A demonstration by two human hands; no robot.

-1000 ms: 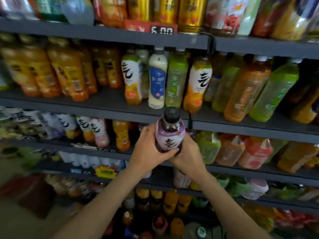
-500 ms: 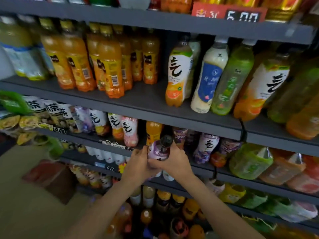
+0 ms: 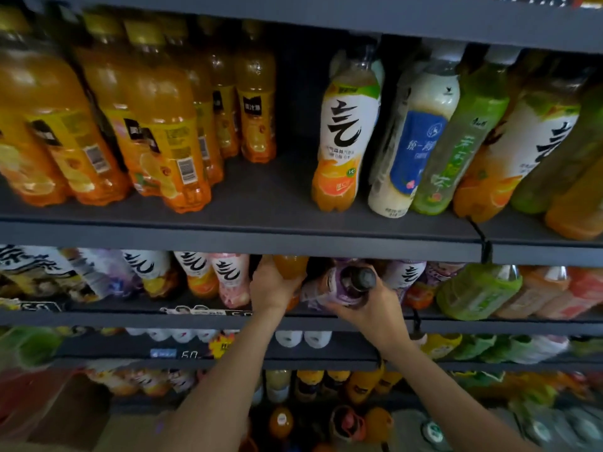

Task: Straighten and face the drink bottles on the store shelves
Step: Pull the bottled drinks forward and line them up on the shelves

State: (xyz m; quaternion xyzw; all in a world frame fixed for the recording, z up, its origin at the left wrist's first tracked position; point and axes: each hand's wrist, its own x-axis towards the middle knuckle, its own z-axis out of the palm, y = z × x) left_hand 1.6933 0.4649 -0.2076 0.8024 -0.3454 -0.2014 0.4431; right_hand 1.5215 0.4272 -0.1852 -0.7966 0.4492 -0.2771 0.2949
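Lowered from chest height, the purple-labelled plastic bottle (image 3: 342, 288) now enters the dark shelf (image 3: 195, 316), right hand (image 3: 368, 308) clasping it, left hand (image 3: 272, 288) gripping an orange plastic bottle (image 3: 290, 267).

Dark grey metal shelving (image 3: 241, 238) rises in tiers, price tags (image 3: 177, 353) along its edges, tan floor (image 3: 19, 446) beneath.

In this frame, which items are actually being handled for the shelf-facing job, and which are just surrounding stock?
In play:
- purple-label bottle, tilted, gripped by the right hand
- orange drink bottle, held by the left hand

Just stock:
- white milk-tea bottle with blue label
- green tea bottle
- pink-label bottle
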